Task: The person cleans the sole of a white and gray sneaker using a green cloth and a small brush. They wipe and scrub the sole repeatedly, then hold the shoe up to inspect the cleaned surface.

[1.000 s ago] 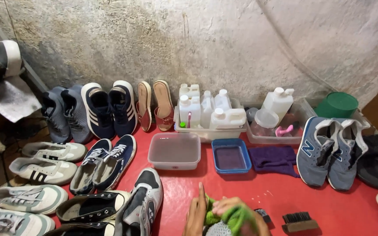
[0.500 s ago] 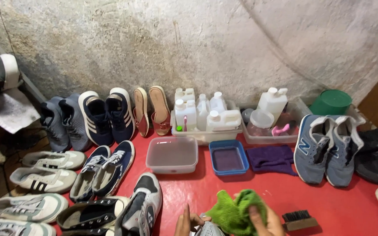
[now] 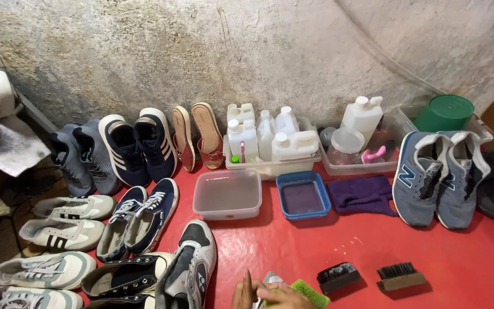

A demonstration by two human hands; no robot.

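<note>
Behind both hands (image 3: 267, 294), a clear tub (image 3: 228, 195) (water-filled) and blue tray (image 3: 303, 194).

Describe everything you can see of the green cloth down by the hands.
Only a small part of the green cloth shows at the bottom edge of the view. It is bright lime green and looks like fuzzy, towel-like fabric, bunched rather than spread flat. It lies over the red surface, just left of a dark-bristled brush. The right hand lies on it, against a grey and white shoe with the left hand beside. The rest is out of frame.
</note>
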